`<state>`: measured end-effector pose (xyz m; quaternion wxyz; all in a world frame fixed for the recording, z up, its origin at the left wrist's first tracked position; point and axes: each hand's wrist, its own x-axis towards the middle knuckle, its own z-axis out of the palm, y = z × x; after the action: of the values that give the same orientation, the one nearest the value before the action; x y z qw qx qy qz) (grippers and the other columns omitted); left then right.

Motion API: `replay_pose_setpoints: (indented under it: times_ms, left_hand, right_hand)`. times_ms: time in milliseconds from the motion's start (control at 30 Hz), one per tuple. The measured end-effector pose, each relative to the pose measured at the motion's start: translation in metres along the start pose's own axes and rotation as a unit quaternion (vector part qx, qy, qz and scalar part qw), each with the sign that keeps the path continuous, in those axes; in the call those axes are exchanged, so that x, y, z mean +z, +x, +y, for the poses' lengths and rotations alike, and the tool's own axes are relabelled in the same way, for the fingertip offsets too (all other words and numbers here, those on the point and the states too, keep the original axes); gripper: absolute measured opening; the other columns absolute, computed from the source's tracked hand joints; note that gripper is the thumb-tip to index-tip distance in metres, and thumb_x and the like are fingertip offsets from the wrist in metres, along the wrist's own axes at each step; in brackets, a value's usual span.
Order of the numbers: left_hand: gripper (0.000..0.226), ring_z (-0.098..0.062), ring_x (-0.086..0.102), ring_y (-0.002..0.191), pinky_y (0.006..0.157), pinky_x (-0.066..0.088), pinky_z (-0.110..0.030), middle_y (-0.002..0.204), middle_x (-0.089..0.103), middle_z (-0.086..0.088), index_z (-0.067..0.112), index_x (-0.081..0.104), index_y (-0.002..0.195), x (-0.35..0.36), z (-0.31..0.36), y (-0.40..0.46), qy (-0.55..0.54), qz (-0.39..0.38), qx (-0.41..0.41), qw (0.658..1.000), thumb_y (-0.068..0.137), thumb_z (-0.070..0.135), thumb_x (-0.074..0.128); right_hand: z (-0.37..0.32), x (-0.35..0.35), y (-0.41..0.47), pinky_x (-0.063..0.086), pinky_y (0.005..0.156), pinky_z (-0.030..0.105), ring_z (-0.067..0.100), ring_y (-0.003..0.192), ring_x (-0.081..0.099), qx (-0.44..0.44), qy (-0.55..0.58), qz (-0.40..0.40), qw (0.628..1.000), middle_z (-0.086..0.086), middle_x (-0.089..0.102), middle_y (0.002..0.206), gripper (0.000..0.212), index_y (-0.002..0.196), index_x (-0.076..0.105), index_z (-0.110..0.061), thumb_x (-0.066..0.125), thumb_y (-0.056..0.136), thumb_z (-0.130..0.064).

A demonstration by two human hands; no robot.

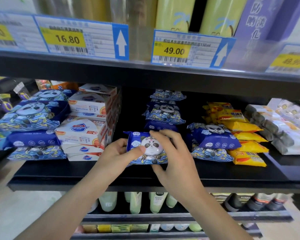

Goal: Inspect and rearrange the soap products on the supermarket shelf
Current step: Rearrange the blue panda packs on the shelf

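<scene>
- Head view: a blue plastic soap pack with a cartoon panda print (146,147) is held by both hands in front of the black metal shelf board (93,172), its lower edge just above or touching the board; which cannot be told.
- Left hand (117,154): fingers are curled round the pack's left end, thumb pressed flat on the front face beside the panda.
- Right hand (170,153): fingers are spread and bent over the pack's top right, thumb tucked under the bottom edge; the pack is pinched between them.
- Directly behind the held pack, a stack of matching blue panda packs (164,111) is seen at the shelf's middle.
- To the right, a shorter pile of blue panda packs (215,139) is placed just beside a pile of yellow plastic soap packets (241,135).
- To the left, white cardboard soap boxes with a blue shield logo (88,125) are stacked, touching another pile of blue panda packs (31,125) at far left.
- Above, a yellow-and-blue price label reading 16.80 (68,39) and another reading 49.00 (173,50) are clipped to the upper shelf edge.
- Below, pale green plastic bottles (137,201) are lined on the lower shelf.
</scene>
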<state>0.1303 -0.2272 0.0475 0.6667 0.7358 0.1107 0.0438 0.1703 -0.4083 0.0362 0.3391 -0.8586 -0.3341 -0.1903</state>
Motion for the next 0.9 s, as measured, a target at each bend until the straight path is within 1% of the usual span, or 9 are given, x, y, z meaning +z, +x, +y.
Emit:
replay_pose_setpoints:
  times_ms: [100,233,367,467,633,700,767,833,900]
  left_hand:
    - [0.025,-0.014,0.077,0.092,0.073,0.054,-0.014,0.099,0.08,0.0,0.018,0.068,0.115,-0.002,-0.004,0.0,-0.009,-0.002,-0.003,1.0,0.091,0.022,0.073]
    - [0.026,-0.018,0.077,0.091,0.08,0.055,-0.025,0.099,0.08,-0.004,0.018,0.066,0.114,-0.003,-0.005,0.001,-0.01,0.014,-0.011,1.0,0.09,0.017,0.075]
    - [0.031,-0.019,0.078,0.09,0.082,0.055,-0.03,0.098,0.08,-0.001,0.018,0.064,0.116,-0.004,-0.003,-0.001,-0.032,0.025,-0.006,0.999,0.088,0.012,0.077]
    - [0.036,-0.018,0.077,0.094,0.088,0.056,-0.034,0.102,0.08,0.001,0.021,0.062,0.118,-0.004,-0.002,-0.005,-0.045,0.021,0.009,0.999,0.087,0.011,0.077]
    - [0.04,-0.012,0.076,0.094,0.081,0.059,-0.024,0.103,0.079,0.008,0.023,0.059,0.118,-0.002,0.0,-0.011,-0.049,0.01,0.056,0.997,0.087,0.006,0.077]
    - [0.042,-0.012,0.075,0.097,0.08,0.058,-0.02,0.106,0.078,0.008,0.022,0.058,0.12,-0.003,0.001,-0.013,-0.044,0.001,0.073,0.996,0.087,0.003,0.076]
    - [0.045,-0.011,0.074,0.102,0.084,0.058,-0.022,0.11,0.077,0.007,0.024,0.057,0.121,-0.004,0.001,-0.014,-0.031,-0.007,0.095,0.995,0.086,0.002,0.076]
    - [0.047,-0.011,0.072,0.105,0.088,0.057,-0.026,0.112,0.076,0.007,0.026,0.057,0.12,-0.006,0.0,-0.015,-0.019,-0.011,0.115,0.993,0.085,0.003,0.078]
    - [0.05,-0.012,0.072,0.105,0.088,0.055,-0.025,0.112,0.075,0.006,0.029,0.058,0.12,-0.008,-0.001,-0.015,-0.008,-0.013,0.132,0.991,0.083,0.004,0.081]
  right_hand:
    - [-0.004,0.0,-0.002,0.053,0.095,0.034,0.013,0.132,0.045,0.011,-0.017,-0.005,1.0,-0.015,0.028,0.152,0.095,0.153,0.033,-0.04,0.077,0.075,-0.009]
    - [-0.004,-0.004,-0.005,0.056,0.09,0.031,0.01,0.136,0.042,0.04,-0.014,-0.035,0.998,-0.017,0.009,0.16,0.105,0.156,0.018,-0.046,0.08,0.077,-0.017]
    - [-0.004,-0.018,-0.007,0.051,0.092,0.023,-0.006,0.125,0.04,0.077,0.048,-0.057,0.994,-0.021,0.01,0.156,0.106,0.155,0.01,-0.051,0.073,0.081,-0.009]
    - [-0.003,-0.025,-0.007,0.043,0.092,0.008,-0.013,0.124,0.04,0.108,0.108,-0.027,0.988,-0.02,0.026,0.148,0.093,0.154,0.02,-0.049,0.065,0.087,-0.005]
    - [-0.008,-0.037,-0.003,0.048,0.078,0.017,0.001,0.099,0.059,0.179,0.178,0.064,0.966,-0.018,0.052,0.121,0.047,0.142,0.045,-0.043,0.059,0.099,-0.031]
    - [-0.008,-0.042,0.001,0.055,0.076,0.027,0.006,0.084,0.064,0.248,0.243,0.065,0.936,-0.012,0.06,0.107,0.031,0.131,0.053,-0.045,0.057,0.1,-0.04]
    - [-0.007,-0.046,0.007,0.057,0.064,0.037,0.013,0.069,0.063,0.338,0.33,0.052,0.88,-0.001,0.062,0.094,0.018,0.117,0.061,-0.04,0.056,0.1,-0.043]
    - [-0.006,-0.05,0.013,0.051,0.052,0.035,0.021,0.057,0.06,0.413,0.4,0.009,0.818,0.008,0.061,0.08,0.027,0.113,0.065,-0.03,0.056,0.098,-0.05]
    - [-0.006,-0.053,0.016,0.051,0.052,0.032,0.025,0.056,0.062,0.459,0.431,-0.058,0.774,0.01,0.064,0.072,0.044,0.115,0.065,-0.027,0.053,0.093,-0.063]
